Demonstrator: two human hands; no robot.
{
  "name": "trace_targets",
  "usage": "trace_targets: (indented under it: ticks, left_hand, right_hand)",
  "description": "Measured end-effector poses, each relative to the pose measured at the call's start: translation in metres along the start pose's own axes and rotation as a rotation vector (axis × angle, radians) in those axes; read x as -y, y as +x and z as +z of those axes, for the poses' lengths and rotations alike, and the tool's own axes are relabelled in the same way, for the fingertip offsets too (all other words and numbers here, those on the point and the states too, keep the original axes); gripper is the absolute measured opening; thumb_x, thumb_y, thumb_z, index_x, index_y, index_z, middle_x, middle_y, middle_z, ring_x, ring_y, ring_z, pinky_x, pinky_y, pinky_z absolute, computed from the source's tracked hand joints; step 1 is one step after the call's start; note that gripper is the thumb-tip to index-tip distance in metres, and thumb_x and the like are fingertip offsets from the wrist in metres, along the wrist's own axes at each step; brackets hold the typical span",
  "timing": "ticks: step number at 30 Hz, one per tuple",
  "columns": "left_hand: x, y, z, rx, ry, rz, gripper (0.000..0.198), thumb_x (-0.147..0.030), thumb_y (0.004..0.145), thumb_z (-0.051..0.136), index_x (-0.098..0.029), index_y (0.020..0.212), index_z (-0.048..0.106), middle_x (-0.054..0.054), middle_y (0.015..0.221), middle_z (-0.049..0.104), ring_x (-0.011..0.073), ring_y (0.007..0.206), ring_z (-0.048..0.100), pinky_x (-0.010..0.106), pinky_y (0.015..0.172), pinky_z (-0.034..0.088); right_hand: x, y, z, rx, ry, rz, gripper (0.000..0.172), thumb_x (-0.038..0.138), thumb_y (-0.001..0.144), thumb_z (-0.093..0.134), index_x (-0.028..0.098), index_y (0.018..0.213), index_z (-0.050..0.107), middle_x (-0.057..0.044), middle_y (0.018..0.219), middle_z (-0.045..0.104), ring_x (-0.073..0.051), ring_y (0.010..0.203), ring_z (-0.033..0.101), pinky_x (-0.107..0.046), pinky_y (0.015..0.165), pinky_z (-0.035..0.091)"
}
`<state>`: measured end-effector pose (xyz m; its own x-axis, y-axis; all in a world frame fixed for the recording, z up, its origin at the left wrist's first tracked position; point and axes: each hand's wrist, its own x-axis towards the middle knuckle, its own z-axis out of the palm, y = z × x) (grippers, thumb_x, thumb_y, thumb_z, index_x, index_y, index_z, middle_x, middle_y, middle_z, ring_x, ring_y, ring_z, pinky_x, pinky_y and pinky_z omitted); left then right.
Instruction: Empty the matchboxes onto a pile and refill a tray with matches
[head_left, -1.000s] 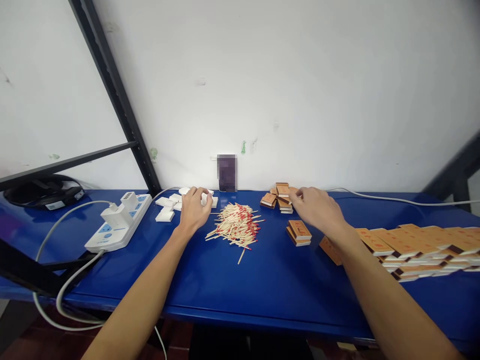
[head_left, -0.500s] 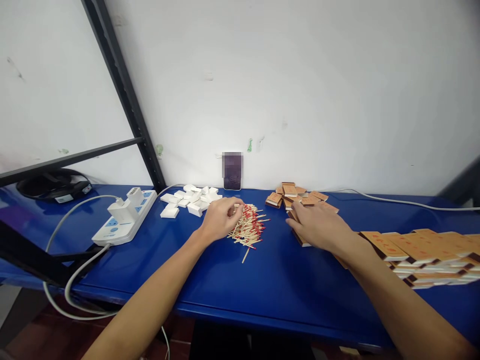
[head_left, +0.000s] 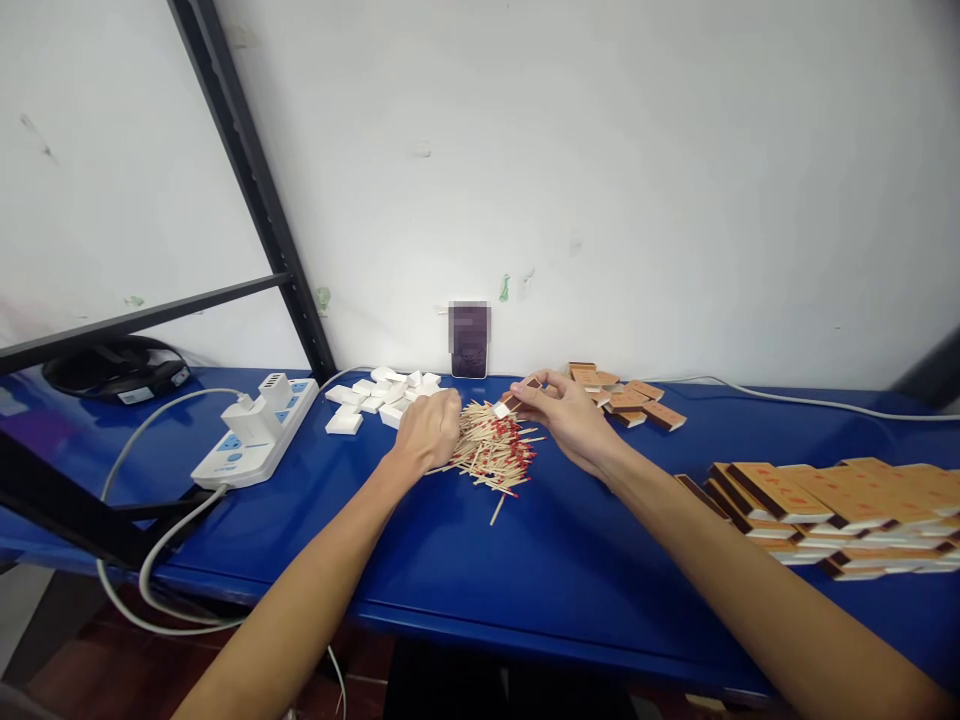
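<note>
My left hand (head_left: 429,432) is closed at the left edge of a heap of red-tipped matches (head_left: 493,445). Its fingers curl out of sight, so what they hold, if anything, is hidden. My right hand (head_left: 574,420) grips a brown matchbox (head_left: 517,398) between thumb and fingers, just above the heap's back right side. One white end of the box points toward my left hand. Behind the left hand lie loose white matchbox trays (head_left: 375,392). Beyond the right hand is a loose group of orange-brown matchboxes (head_left: 637,398), partly covered by that hand.
Stacked matchboxes (head_left: 847,500) stand at the right of the blue table (head_left: 450,580). A dark phone (head_left: 469,345) leans on the wall. At left are a white power strip (head_left: 259,440) with cables, a black headset (head_left: 116,370) and a black metal frame (head_left: 255,180).
My right hand has moved left from the loose matchboxes to the match heap, now with a matchbox in it. My left hand has shifted slightly left and turned knuckles up.
</note>
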<state>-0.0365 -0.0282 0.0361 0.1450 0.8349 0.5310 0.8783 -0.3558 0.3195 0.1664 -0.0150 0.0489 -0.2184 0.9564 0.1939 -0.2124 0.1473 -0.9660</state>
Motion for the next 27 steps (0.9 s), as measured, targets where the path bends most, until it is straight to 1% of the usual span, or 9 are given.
trace_targets:
  ticks: [3, 7, 9, 12, 15, 17, 19, 22, 27]
  left_hand:
    - [-0.003, -0.001, -0.003, 0.022, -0.032, 0.027, 0.030, -0.029, 0.094, 0.035, -0.022, 0.066, 0.044, 0.001, 0.057, 0.050, 0.0191, 0.057, 0.049, 0.032, 0.058, 0.030]
    - [-0.011, -0.003, -0.002, 0.013, -0.135, 0.107, 0.023, -0.039, 0.091, 0.044, -0.021, 0.085, 0.057, -0.001, 0.063, 0.054, 0.0181, 0.060, 0.050, 0.031, 0.061, 0.035]
    - [-0.014, -0.003, 0.001, -0.020, -0.118, 0.152, 0.026, -0.038, 0.090, 0.045, -0.020, 0.077, 0.057, 0.001, 0.068, 0.056, 0.0184, 0.067, 0.052, 0.032, 0.066, 0.037]
    - [-0.013, -0.003, 0.004, -0.058, -0.099, 0.093, 0.036, -0.036, 0.092, 0.042, -0.019, 0.061, 0.050, 0.001, 0.064, 0.053, 0.0172, 0.068, 0.050, 0.032, 0.070, 0.037]
    - [-0.006, -0.001, 0.005, -0.060, -0.189, 0.012, 0.029, -0.039, 0.094, 0.044, -0.018, 0.080, 0.059, -0.002, 0.061, 0.050, 0.0151, 0.061, 0.048, 0.030, 0.064, 0.036]
    - [-0.001, 0.000, 0.005, -0.054, -0.216, 0.086, 0.028, -0.040, 0.094, 0.048, -0.018, 0.105, 0.061, -0.001, 0.074, 0.057, 0.0167, 0.071, 0.053, 0.030, 0.068, 0.041]
    - [0.002, 0.000, 0.005, -0.031, -0.198, 0.201, 0.034, -0.040, 0.095, 0.049, -0.019, 0.120, 0.057, 0.004, 0.096, 0.063, 0.0203, 0.092, 0.056, 0.034, 0.083, 0.044]
    - [0.003, -0.001, 0.008, 0.046, -0.185, 0.291, 0.036, -0.041, 0.098, 0.046, -0.021, 0.127, 0.055, 0.007, 0.119, 0.063, 0.0239, 0.110, 0.052, 0.040, 0.098, 0.042]
    - [0.004, -0.003, 0.014, 0.072, -0.218, 0.311, 0.032, -0.038, 0.101, 0.043, -0.022, 0.123, 0.059, 0.004, 0.120, 0.066, 0.0228, 0.109, 0.051, 0.040, 0.099, 0.042]
  right_hand:
    - [-0.010, 0.002, 0.004, -0.038, 0.065, 0.008, 0.037, 0.046, 0.064, 0.083, 0.021, 0.072, 0.058, -0.003, 0.078, 0.073, -0.017, 0.077, 0.069, -0.035, 0.083, 0.055]
    - [-0.017, 0.002, 0.004, -0.056, 0.102, -0.013, 0.038, 0.048, 0.061, 0.085, 0.020, 0.070, 0.061, -0.003, 0.079, 0.073, -0.018, 0.082, 0.069, -0.037, 0.088, 0.055]
    - [-0.020, 0.003, 0.002, -0.061, 0.109, -0.031, 0.039, 0.049, 0.058, 0.087, 0.020, 0.070, 0.063, -0.003, 0.080, 0.073, -0.019, 0.083, 0.069, -0.038, 0.090, 0.055]
    - [-0.026, 0.005, 0.000, -0.070, 0.102, -0.061, 0.037, 0.048, 0.057, 0.087, 0.020, 0.069, 0.066, -0.004, 0.082, 0.074, -0.019, 0.085, 0.069, -0.038, 0.091, 0.054]
    - [-0.033, 0.008, -0.002, -0.062, 0.064, -0.079, 0.033, 0.046, 0.060, 0.086, 0.019, 0.072, 0.071, -0.005, 0.083, 0.075, -0.019, 0.083, 0.069, -0.038, 0.089, 0.053]
    - [-0.036, 0.009, -0.004, -0.055, 0.026, -0.085, 0.030, 0.044, 0.062, 0.085, 0.019, 0.074, 0.073, -0.005, 0.082, 0.075, -0.019, 0.080, 0.068, -0.037, 0.086, 0.053]
    - [-0.037, 0.009, -0.005, -0.051, -0.013, -0.087, 0.028, 0.043, 0.063, 0.083, 0.019, 0.074, 0.075, -0.005, 0.080, 0.075, -0.018, 0.077, 0.067, -0.036, 0.083, 0.052]
    - [-0.034, 0.007, -0.006, -0.044, -0.067, -0.087, 0.028, 0.044, 0.065, 0.081, 0.019, 0.077, 0.076, -0.005, 0.080, 0.075, -0.019, 0.077, 0.066, -0.036, 0.081, 0.051]
    - [-0.032, 0.005, -0.006, -0.055, -0.132, -0.094, 0.030, 0.047, 0.067, 0.078, 0.019, 0.079, 0.077, -0.005, 0.082, 0.075, -0.020, 0.080, 0.066, -0.036, 0.080, 0.050]
